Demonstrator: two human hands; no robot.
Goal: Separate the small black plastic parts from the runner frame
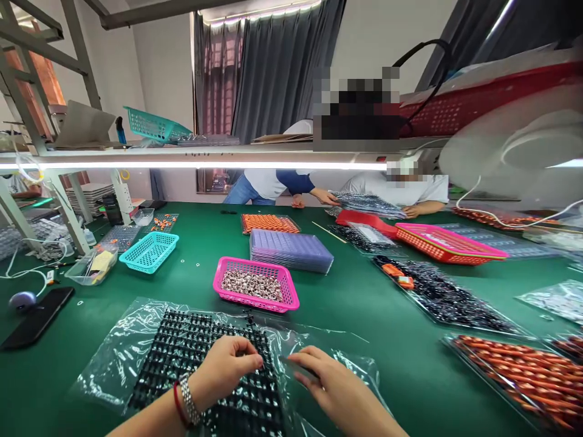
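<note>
One grid (182, 343) on table (423, 364), film (112, 352) around it | left hand (228, 370) over grid, fingertips pinched, contents unclear | right hand (332, 382) right of grid, gripping slim tool (296, 366) | pink basket (225, 267) just beyond grid

Low in the view, the left forearm (152, 419) enters from about 7 o'clock and slants toward 2 o'clock, its wrist (199, 391) nearly in line with it. The left hand (228, 367) is half curled, index finger (243, 345) bent and thumb (248, 365) pointing to 3 o'clock, their tips close together; whether they nip anything is too small to tell. From 5 o'clock the right forearm (378, 419) angles toward 10 o'clock. The right hand (328, 379) shows its back, fingers (314, 354) closed in a pinch, just apart from the left.
</note>
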